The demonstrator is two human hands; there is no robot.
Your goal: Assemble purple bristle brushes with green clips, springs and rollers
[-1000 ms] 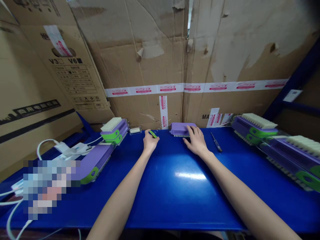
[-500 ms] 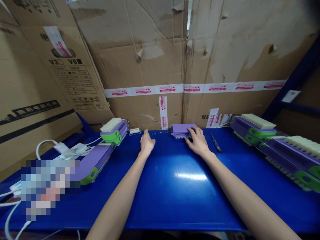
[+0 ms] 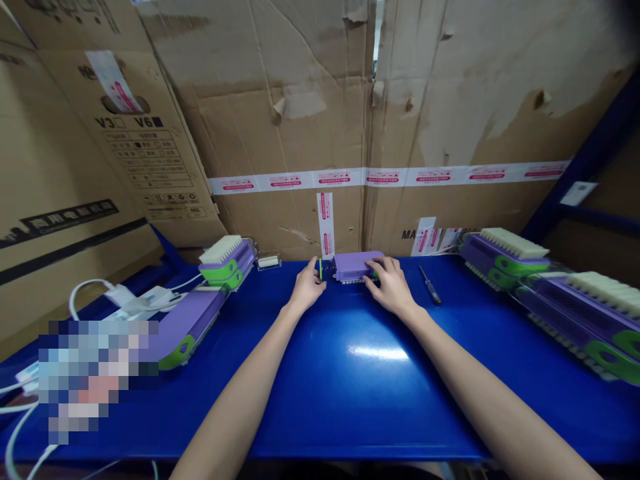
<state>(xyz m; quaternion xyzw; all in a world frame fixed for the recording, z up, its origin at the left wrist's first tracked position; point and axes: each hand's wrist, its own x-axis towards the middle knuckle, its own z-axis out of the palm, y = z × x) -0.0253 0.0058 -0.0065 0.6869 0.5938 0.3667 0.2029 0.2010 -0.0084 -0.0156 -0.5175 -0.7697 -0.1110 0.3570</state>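
Observation:
At the back middle of the blue table, a purple brush point(image 3: 358, 264) lies with its pale bristles down. My right hand point(image 3: 393, 285) is closed around its right end, thumb in front and fingers over the top. A little green shows under those fingers. My left hand point(image 3: 307, 287) is just left of the brush, closed on a thin yellow-green piece point(image 3: 321, 269) seen edge-on; its full shape is hidden by the fingers. Between that piece and the brush's left end is a short clear or coiled part point(image 3: 329, 268), too small to make out well.
A screwdriver point(image 3: 430, 286) lies right of my right hand. Purple-and-green brushes stand at the left point(image 3: 227, 261) and right point(image 3: 505, 257). A small clear-cased pale block point(image 3: 269, 262) sits left of my left hand. White cables and a power strip point(image 3: 145, 303) lie far left. Cardboard point(image 3: 295, 133) walls the back.
My left hand has moved right with the yellow-green piece, and the coil stretched between it and the brush has become much shorter. The brush has shifted slightly left.

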